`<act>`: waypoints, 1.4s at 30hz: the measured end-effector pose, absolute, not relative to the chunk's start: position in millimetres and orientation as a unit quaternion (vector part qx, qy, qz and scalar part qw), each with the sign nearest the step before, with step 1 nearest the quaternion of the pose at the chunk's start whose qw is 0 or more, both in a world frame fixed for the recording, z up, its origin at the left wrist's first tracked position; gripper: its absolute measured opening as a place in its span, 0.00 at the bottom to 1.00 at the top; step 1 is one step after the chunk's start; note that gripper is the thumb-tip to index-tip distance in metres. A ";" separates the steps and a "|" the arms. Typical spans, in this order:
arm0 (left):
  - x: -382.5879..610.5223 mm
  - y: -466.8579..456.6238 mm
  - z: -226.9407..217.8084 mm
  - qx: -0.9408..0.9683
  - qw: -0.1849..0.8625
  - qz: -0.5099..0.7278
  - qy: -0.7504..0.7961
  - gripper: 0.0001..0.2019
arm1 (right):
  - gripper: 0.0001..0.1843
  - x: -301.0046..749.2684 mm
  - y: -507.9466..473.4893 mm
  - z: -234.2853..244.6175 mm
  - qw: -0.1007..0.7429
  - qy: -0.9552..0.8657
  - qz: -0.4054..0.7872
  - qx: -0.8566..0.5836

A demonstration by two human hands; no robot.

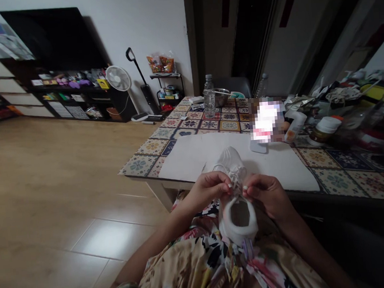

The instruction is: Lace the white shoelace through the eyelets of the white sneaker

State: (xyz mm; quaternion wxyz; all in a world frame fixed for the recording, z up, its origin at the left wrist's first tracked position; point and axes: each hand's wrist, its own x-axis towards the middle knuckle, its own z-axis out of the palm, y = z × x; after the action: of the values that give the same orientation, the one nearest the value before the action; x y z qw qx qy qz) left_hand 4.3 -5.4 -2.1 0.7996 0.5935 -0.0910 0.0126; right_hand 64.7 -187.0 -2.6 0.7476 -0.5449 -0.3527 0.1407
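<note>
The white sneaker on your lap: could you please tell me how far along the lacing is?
Done: the laces look threaded up the front of the white sneaker. In hand: the left hand and right hand each pinch lace near the top eyelets. Left: no finished bow shows and the opening gapes, so tying seems to remain.

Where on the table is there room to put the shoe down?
The white mat is mostly bare, from its near edge by the white shoe up to the flat grey thing at its far side. The patterned tiles between mat and water bottle are free too. The right end, around the white-lidded jar, is crowded.
</note>
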 end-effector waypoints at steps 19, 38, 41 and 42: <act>-4.1 -21.3 5.4 0.629 0.763 0.103 -0.104 0.15 | 0.03 47.5 -190.6 10.7 0.567 -0.468 -0.110 -0.669; -2.2 -17.0 -1.6 0.671 0.723 0.127 -0.102 0.18 | 0.06 48.0 -195.4 14.9 0.444 -0.502 -0.187 -0.718; -2.4 -15.3 1.8 0.699 0.688 0.148 -0.125 0.16 | 0.04 51.3 -195.5 12.7 0.424 -0.499 -0.214 -0.725; -2.4 -15.0 2.7 0.706 0.679 0.156 -0.130 0.16 | 0.04 52.2 -195.3 11.2 0.431 -0.493 -0.207 -0.727</act>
State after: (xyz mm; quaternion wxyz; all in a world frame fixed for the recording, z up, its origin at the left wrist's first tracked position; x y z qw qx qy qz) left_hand -2.4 -15.0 2.7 0.6789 0.7057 -0.1301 0.1557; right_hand 52.2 -195.3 11.2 0.4311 -0.7269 -0.4931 -0.2065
